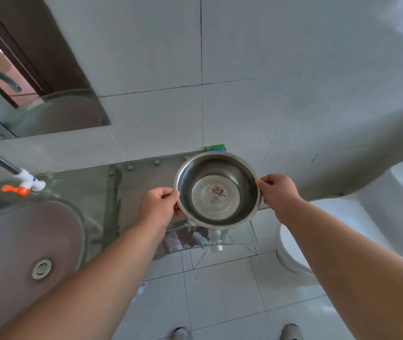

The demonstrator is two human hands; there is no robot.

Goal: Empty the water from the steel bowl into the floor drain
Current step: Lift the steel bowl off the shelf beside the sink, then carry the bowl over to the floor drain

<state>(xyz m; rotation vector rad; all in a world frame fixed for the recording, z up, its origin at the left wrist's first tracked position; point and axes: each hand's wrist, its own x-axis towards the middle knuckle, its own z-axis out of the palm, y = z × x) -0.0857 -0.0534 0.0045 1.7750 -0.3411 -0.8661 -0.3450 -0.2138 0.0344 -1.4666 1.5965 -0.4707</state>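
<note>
A round steel bowl (217, 191) with a red mark on its flat bottom is held level in front of me, above the right end of a glass shelf. My left hand (160, 204) grips its left rim and my right hand (280, 192) grips its right rim. Whether water lies in the bowl is hard to tell. No floor drain shows on the white floor tiles (220, 290) below.
A glass basin (24, 241) with a metal drain plug (41, 268) sits at the left under a white tap with an orange handle (24, 186). A glass shelf (144, 177) runs along the tiled wall. A white toilet (318, 229) stands at the right. A mirror (36, 82) hangs at upper left.
</note>
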